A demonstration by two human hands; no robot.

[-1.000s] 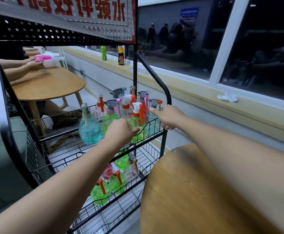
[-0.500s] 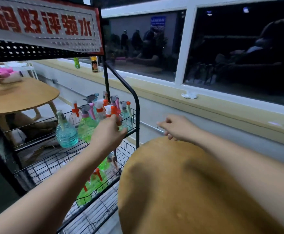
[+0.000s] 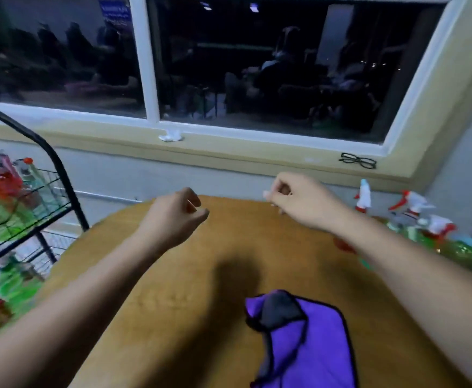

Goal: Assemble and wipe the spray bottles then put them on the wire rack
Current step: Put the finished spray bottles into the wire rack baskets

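Plastic spray bottles (image 3: 436, 228) lay clustered at the desk's (image 3: 173, 317) right edge: light and slick, I'd judge, best gripped round the neck. Left hand (image 3: 173, 219) and right hand (image 3: 302, 203) hovered loosely curled, holding nothing.

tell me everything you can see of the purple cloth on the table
The purple cloth looks like soft fabric with a dark stitched edge. It lies crumpled on the wooden table, near the front, right of centre. Its top left corner is folded over, showing a darker grey side. Its lower end runs out of frame. Only the table touches it.
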